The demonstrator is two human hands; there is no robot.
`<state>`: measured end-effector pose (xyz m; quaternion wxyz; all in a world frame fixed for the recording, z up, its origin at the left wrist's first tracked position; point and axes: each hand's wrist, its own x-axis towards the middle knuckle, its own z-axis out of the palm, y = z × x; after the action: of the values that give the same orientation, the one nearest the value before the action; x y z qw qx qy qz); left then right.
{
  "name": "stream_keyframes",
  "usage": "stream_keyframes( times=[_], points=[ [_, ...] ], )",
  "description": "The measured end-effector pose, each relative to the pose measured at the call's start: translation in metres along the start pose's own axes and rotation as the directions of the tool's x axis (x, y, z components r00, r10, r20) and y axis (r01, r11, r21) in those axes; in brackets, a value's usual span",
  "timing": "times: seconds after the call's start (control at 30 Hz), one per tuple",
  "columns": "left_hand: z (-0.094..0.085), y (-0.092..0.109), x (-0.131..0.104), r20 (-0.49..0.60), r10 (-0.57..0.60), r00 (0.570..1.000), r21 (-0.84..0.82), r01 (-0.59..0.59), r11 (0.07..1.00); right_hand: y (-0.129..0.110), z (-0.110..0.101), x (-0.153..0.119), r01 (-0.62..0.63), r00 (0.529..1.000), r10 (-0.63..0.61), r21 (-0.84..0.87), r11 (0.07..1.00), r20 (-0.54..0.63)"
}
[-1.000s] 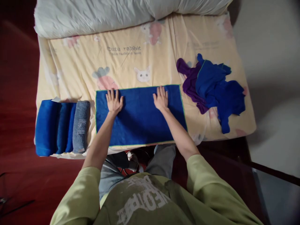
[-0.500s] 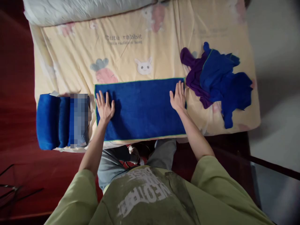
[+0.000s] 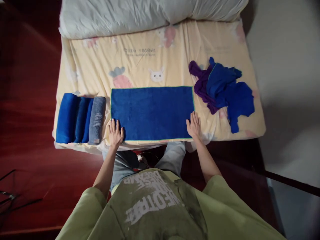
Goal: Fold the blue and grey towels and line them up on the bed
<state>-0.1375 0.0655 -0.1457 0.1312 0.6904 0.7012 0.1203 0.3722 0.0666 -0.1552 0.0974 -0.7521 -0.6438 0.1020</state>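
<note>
A blue towel (image 3: pixel 152 111) with thin green edging lies spread flat in front of me, its long side along the near edge of the bed. My left hand (image 3: pixel 115 132) rests palm down over its near left corner, fingers extended. On the near right part of the towel's short edge lies my right hand (image 3: pixel 193 125), also flat with fingers stretched out. Neither hand grips anything. To the left sit several rolled or folded cloths: blue ones (image 3: pixel 66 118) side by side and a grey towel (image 3: pixel 97 120) with pale lettering.
A crumpled heap of blue cloth (image 3: pixel 223 85) and purple cloth (image 3: pixel 200 78) lies at the right. A rolled white quilt (image 3: pixel 150 16) spans the back of the bed, over a yellow rabbit-print sheet (image 3: pixel 87 66). A black metal stand (image 3: pixel 10 196) is on the floor at left.
Both hands have slid toward me along the towel's short sides, from its far part to its near corners. The view has shifted, showing more of the quilt.
</note>
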Motion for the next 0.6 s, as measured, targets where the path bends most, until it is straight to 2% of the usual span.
stream_keyframes(
  times=[0.1,0.2,0.33,0.43,0.53,0.57,0.6],
  points=[
    [-0.005,-0.003,-0.022,-0.007,-0.008,1.0,0.009,0.008,1.0,0.006,-0.008,-0.02,-0.07,0.997,0.07,0.012,0.997,-0.018],
    [-0.011,-0.003,-0.043,-0.014,-0.05,0.999,0.019,0.051,0.999,0.001,-0.021,-0.029,-0.057,0.998,0.057,0.025,0.998,0.02],
    [-0.018,0.002,-0.08,-0.019,-0.08,0.997,0.024,0.081,0.996,-0.026,-0.039,-0.049,-0.125,0.988,0.134,0.115,0.986,-0.071],
    [-0.014,0.006,-0.123,-0.018,-0.093,0.996,-0.01,0.093,0.996,-0.053,-0.041,-0.082,-0.213,0.943,0.271,0.277,0.937,-0.192],
    [-0.001,0.007,-0.172,0.023,-0.127,0.992,-0.087,0.128,0.988,-0.082,-0.027,-0.122,-0.287,0.856,0.467,0.547,0.786,-0.222],
    [0.004,0.005,-0.186,0.095,-0.118,0.988,-0.116,0.129,0.985,-0.093,-0.02,-0.136,-0.3,0.82,0.54,0.662,0.687,-0.19],
    [0.007,0.003,-0.197,0.203,-0.085,0.975,-0.14,0.115,0.984,-0.105,-0.012,-0.149,-0.308,0.78,0.614,0.78,0.544,-0.12]
  ],
)
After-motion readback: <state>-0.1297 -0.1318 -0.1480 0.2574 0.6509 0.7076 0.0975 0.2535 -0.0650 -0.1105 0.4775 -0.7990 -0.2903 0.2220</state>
